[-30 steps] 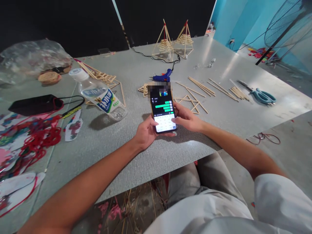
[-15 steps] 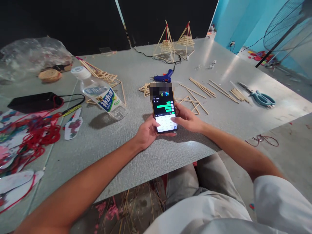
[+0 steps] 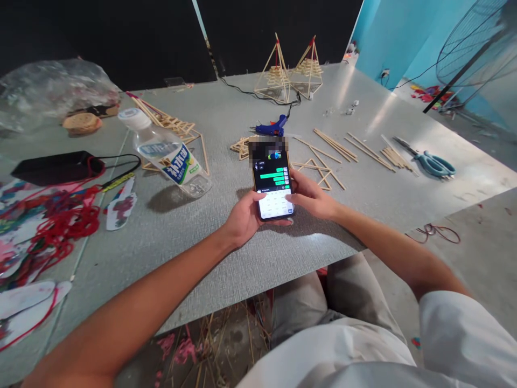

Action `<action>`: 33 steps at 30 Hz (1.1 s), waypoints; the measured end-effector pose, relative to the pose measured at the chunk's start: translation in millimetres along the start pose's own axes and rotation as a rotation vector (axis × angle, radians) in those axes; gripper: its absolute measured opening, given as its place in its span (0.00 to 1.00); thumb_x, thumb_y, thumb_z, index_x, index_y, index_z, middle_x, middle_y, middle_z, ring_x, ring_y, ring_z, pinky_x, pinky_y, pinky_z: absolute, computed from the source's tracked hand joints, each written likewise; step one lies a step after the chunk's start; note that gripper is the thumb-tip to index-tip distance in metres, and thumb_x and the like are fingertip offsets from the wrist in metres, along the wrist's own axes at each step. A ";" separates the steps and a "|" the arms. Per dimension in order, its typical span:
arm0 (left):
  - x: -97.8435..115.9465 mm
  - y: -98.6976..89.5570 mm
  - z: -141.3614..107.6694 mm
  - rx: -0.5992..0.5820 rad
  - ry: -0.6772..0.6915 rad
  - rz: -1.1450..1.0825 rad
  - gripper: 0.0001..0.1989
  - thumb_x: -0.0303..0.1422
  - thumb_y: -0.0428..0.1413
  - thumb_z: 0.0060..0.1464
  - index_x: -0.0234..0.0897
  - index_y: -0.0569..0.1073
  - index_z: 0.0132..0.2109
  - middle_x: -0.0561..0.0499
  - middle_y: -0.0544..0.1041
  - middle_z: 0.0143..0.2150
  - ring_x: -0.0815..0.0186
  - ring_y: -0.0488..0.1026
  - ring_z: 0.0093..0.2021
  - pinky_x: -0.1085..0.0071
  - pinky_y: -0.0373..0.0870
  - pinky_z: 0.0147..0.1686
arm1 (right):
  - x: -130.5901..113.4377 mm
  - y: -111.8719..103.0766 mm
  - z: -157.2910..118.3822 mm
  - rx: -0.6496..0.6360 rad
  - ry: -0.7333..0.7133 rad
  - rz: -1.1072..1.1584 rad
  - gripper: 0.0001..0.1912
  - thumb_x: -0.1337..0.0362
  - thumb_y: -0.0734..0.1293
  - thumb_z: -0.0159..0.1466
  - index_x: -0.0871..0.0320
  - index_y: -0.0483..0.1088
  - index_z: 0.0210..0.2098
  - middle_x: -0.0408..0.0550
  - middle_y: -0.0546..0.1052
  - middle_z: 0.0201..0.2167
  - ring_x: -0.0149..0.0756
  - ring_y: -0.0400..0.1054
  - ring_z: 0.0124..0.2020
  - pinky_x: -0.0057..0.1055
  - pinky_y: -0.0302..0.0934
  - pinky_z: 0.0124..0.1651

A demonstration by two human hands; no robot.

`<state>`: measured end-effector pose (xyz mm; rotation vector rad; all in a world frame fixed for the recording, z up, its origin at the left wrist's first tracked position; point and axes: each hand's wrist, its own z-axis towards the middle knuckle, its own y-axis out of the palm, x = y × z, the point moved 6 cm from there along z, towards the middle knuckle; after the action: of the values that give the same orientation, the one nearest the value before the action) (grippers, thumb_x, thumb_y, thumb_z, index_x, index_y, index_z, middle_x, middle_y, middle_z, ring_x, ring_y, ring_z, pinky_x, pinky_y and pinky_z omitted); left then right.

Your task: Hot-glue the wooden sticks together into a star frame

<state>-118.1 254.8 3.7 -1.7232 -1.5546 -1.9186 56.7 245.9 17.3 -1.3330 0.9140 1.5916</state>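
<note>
A smartphone (image 3: 274, 183) with a lit chat screen and a white keyboard is held upright above the table's near part. My left hand (image 3: 244, 218) grips its lower left side, thumb over the keyboard. On the other side my right hand (image 3: 311, 196) is closed around the phone's right edge, its thumb also on the keyboard. The fingers behind the phone are mostly hidden. Just beyond the phone lie a blue glue gun (image 3: 271, 126) and a small stick frame (image 3: 240, 147). Right of it are a flat stick frame (image 3: 319, 171) and loose wooden sticks (image 3: 336, 144).
A tilted-looking plastic bottle (image 3: 172, 156) stands left on the grey table (image 3: 194, 280). Teal-handled scissors (image 3: 434, 163) lie at right. Two stick pyramids (image 3: 277, 73) stand at the back. Red cord (image 3: 67, 226), a black case (image 3: 58, 166) and a clear plastic bag (image 3: 56, 89) occupy the left.
My left thumb has shifted upward on the phone's keyboard, from its lower left to its upper left edge. Both hands keep holding the phone in the same place.
</note>
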 end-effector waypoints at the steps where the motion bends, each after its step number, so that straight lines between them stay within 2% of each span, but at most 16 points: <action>1: 0.4 0.6 -0.5 0.005 0.001 0.001 0.24 0.41 0.65 0.63 0.38 0.83 0.62 0.37 0.86 0.67 0.36 0.85 0.61 0.32 0.91 0.53 | -0.2 -0.1 0.2 0.000 -0.003 -0.002 0.36 0.52 0.78 0.71 0.52 0.67 0.74 0.54 0.84 0.60 0.51 0.80 0.59 0.48 0.78 0.62; 4: 2.8 2.4 -3.6 0.027 0.015 0.009 0.24 0.37 0.66 0.57 0.38 0.82 0.61 0.39 0.86 0.65 0.38 0.86 0.60 0.31 0.91 0.53 | -0.3 0.2 1.0 -0.014 -0.014 -0.009 0.35 0.54 0.78 0.71 0.52 0.67 0.73 0.54 0.84 0.58 0.49 0.80 0.56 0.46 0.78 0.59; 8: 4.5 4.0 -7.1 0.041 0.026 0.059 0.29 0.30 0.66 0.51 0.41 0.81 0.61 0.42 0.86 0.63 0.40 0.85 0.58 0.26 0.87 0.59 | -0.9 0.9 0.6 -0.030 -0.027 -0.041 0.36 0.52 0.78 0.71 0.51 0.67 0.73 0.52 0.84 0.56 0.47 0.80 0.53 0.42 0.78 0.54; 12: 4.1 5.9 -7.4 0.017 0.035 0.075 0.31 0.29 0.69 0.49 0.42 0.80 0.62 0.42 0.86 0.63 0.41 0.85 0.59 0.24 0.86 0.61 | -4.2 1.4 -1.4 -0.025 -0.022 -0.078 0.38 0.51 0.79 0.71 0.50 0.66 0.74 0.54 0.83 0.60 0.48 0.81 0.56 0.44 0.79 0.57; 18: 3.1 5.1 -6.5 0.022 0.038 0.111 0.31 0.29 0.75 0.49 0.42 0.79 0.60 0.43 0.87 0.61 0.44 0.85 0.58 0.28 0.88 0.60 | -8.6 5.3 -3.0 -0.040 -0.008 -0.097 0.41 0.48 0.79 0.72 0.52 0.63 0.76 0.58 0.83 0.64 0.53 0.81 0.63 0.49 0.80 0.64; 23: 3.3 4.5 -6.7 0.009 0.024 0.074 0.31 0.29 0.72 0.48 0.43 0.79 0.61 0.45 0.87 0.61 0.41 0.83 0.65 0.25 0.84 0.66 | -5.6 9.4 -1.4 -0.007 -0.010 -0.135 0.48 0.48 0.83 0.69 0.52 0.59 0.77 0.59 0.83 0.65 0.54 0.82 0.63 0.51 0.82 0.64; 25: 3.0 4.2 -6.2 0.026 0.017 0.074 0.32 0.30 0.73 0.47 0.43 0.79 0.61 0.45 0.87 0.61 0.41 0.83 0.65 0.25 0.85 0.65 | -5.5 10.0 -1.0 -0.002 -0.015 -0.146 0.48 0.48 0.83 0.69 0.52 0.59 0.77 0.59 0.82 0.65 0.54 0.82 0.63 0.51 0.83 0.63; 29: 3.0 4.9 -4.9 0.065 0.008 0.079 0.30 0.33 0.74 0.48 0.42 0.80 0.59 0.44 0.87 0.59 0.42 0.86 0.58 0.26 0.88 0.59 | -8.4 8.9 -1.3 -0.012 -0.038 -0.149 0.41 0.47 0.79 0.74 0.52 0.61 0.76 0.58 0.83 0.65 0.54 0.82 0.63 0.53 0.82 0.65; 33: 3.9 6.0 -5.0 0.060 0.020 0.068 0.30 0.31 0.74 0.47 0.42 0.80 0.59 0.44 0.87 0.60 0.45 0.86 0.56 0.33 0.92 0.54 | -4.0 6.5 -1.1 0.025 -0.025 -0.164 0.40 0.45 0.78 0.74 0.52 0.63 0.76 0.56 0.84 0.62 0.53 0.81 0.61 0.54 0.81 0.64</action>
<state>-118.7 250.4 11.3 -1.7049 -1.5104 -1.8329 51.4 241.9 21.2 -1.3328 0.7856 1.4632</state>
